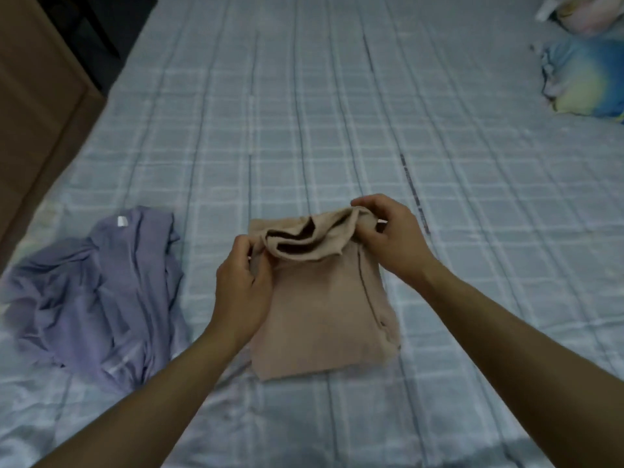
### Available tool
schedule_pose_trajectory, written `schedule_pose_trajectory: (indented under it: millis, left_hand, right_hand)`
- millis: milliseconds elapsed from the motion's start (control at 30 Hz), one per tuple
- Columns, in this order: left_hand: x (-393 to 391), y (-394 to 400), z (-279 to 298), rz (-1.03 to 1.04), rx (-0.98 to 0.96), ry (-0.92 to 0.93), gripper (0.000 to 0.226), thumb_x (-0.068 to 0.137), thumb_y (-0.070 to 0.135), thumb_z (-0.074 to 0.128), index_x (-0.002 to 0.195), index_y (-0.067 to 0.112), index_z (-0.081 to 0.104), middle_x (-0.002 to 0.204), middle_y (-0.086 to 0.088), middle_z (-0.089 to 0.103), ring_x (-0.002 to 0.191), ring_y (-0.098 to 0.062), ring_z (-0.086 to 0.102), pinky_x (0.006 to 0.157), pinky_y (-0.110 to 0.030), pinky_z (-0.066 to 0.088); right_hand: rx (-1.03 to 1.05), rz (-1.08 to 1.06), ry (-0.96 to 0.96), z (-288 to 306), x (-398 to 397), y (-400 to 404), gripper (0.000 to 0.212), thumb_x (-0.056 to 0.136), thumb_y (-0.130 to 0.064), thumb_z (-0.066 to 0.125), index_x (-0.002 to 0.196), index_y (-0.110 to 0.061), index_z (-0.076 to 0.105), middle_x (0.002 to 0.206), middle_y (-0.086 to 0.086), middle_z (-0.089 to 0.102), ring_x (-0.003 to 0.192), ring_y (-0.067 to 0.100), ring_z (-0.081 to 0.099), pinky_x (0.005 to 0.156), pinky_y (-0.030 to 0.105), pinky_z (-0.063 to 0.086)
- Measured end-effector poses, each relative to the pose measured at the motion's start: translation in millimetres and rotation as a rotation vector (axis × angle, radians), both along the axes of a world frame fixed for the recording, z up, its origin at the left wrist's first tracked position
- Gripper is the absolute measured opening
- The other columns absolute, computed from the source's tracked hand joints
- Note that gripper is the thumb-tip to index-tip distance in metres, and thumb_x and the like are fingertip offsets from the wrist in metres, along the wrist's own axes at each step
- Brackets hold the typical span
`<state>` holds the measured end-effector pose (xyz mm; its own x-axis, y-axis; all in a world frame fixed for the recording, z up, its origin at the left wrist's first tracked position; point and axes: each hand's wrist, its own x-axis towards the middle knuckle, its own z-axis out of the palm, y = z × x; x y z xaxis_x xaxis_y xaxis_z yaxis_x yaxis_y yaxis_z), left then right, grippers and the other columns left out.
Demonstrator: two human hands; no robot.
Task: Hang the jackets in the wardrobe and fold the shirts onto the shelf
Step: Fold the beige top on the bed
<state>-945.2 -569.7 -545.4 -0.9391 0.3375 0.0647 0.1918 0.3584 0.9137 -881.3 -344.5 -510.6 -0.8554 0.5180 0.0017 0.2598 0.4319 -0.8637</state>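
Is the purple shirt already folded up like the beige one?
No. The purple shirt lies crumpled and spread on the bed, beside the beige shirt that both hands are folding.

Beige shirt [320, 298], lilac shirt [101, 292], blue-checked bedsheet [337, 113].

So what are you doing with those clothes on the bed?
A person is folding a beige shirt on the bed. The left hand and the right hand each pinch a far corner of it, turning the top edge over. The shirt is already a narrow rectangle. A purple shirt lies crumpled beside it on the left, not folded yet. Colourful pillows sit at the far right.
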Motion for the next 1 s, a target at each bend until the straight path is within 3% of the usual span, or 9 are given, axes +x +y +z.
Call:
schedule_pose_trajectory:
  millis: [133,200,333,500,600,700,800,900,1000]
  left_hand:
    - [-56.0,27.0,-38.6,0.114,-0.233,-0.219,0.020,0.101,0.034,0.047,0.103,0.015,0.050,0.088,0.004,0.059,0.078,-0.016,0.056,0.054,-0.019,0.035]
    - [-65.8,28.6,-54.6,0.075,-0.329,-0.370,0.036,0.097,0.042,0.052,0.121,0.016,0.045,0.106,0.003,0.058,0.091,-0.019,0.056,0.066,-0.029,0.038]
    - [-69.3,18.0,-74.2,-0.028,-0.320,-0.263,0.060,0.086,0.042,0.070,0.134,0.021,0.039,0.117,0.008,0.054,0.101,-0.015,0.054,0.080,-0.030,0.041]
    - [-74.1,16.4,-79.6,0.024,-0.266,-0.166,0.044,0.084,0.021,0.074,0.121,0.025,0.049,0.092,0.018,0.059,0.077,0.006,0.057,0.059,-0.005,0.039]
    - [-76.1,11.0,-74.8,0.036,-0.170,-0.186,0.039,0.084,0.025,0.073,0.111,0.039,0.048,0.073,0.011,0.063,0.064,0.002,0.060,0.051,-0.008,0.042]
    - [-76.2,8.0,-70.3,0.038,-0.113,-0.232,0.037,0.083,0.029,0.072,0.105,0.045,0.047,0.078,0.017,0.067,0.055,-0.007,0.061,0.045,-0.013,0.042]
    - [-72.9,13.0,-66.9,0.015,-0.212,-0.248,0.035,0.087,0.020,0.070,0.109,0.036,0.048,0.084,0.013,0.065,0.070,-0.004,0.061,0.064,-0.027,0.051]
    - [-64.3,15.3,-64.7,-0.056,-0.446,0.160,0.042,0.094,0.017,0.057,0.135,0.012,0.047,0.142,-0.009,0.047,0.123,-0.022,0.049,0.107,-0.039,0.041]
    - [-48.6,29.0,-68.3,-0.334,-0.517,0.577,0.050,0.095,0.025,0.045,0.141,0.004,0.047,0.152,-0.016,0.040,0.140,-0.032,0.037,0.116,-0.042,0.027]
  right_hand:
    - [-0.013,-0.095,-0.249,-42.3,-54.9,17.7,0.055,0.088,-0.042,0.067,0.135,-0.019,0.051,0.132,0.002,0.057,0.111,0.018,0.060,0.086,0.026,0.050]
    - [-0.017,-0.109,-0.383,-59.9,-56.7,14.1,0.066,0.084,-0.051,0.067,0.138,-0.018,0.047,0.132,0.004,0.057,0.115,0.021,0.057,0.084,0.025,0.044]
    - [0.131,0.011,-0.428,-82.0,-37.5,-2.9,0.057,0.074,-0.051,0.072,0.119,-0.022,0.053,0.098,-0.012,0.059,0.088,0.012,0.058,0.067,0.017,0.043]
    - [0.180,-0.004,-0.409,-88.2,-29.5,-11.1,0.013,0.089,-0.025,0.063,0.088,-0.012,0.062,0.076,-0.001,0.065,0.070,0.017,0.061,0.058,0.025,0.045]
    - [0.066,-0.008,-0.378,-82.0,-15.6,-3.2,0.012,0.093,-0.022,0.060,0.092,-0.013,0.067,0.084,-0.002,0.070,0.078,0.013,0.064,0.068,0.025,0.050]
    - [-0.042,-0.003,-0.404,-76.2,2.1,2.5,0.014,0.095,-0.025,0.057,0.099,-0.023,0.070,0.092,-0.011,0.071,0.085,0.003,0.065,0.073,0.024,0.052]
    - [-0.025,-0.036,-0.444,-75.5,9.6,-5.0,0.017,0.096,-0.027,0.058,0.111,-0.022,0.066,0.100,-0.009,0.069,0.087,0.005,0.065,0.074,0.020,0.050]
    - [0.264,-0.056,-0.373,-67.4,8.5,-14.7,0.033,0.097,-0.032,0.054,0.127,-0.019,0.056,0.117,-0.002,0.057,0.101,0.013,0.057,0.084,0.025,0.043]
    - [0.601,0.185,-0.223,-62.2,0.8,-30.6,0.041,0.097,-0.036,0.042,0.132,-0.017,0.052,0.135,0.005,0.051,0.122,0.022,0.048,0.099,0.035,0.042]
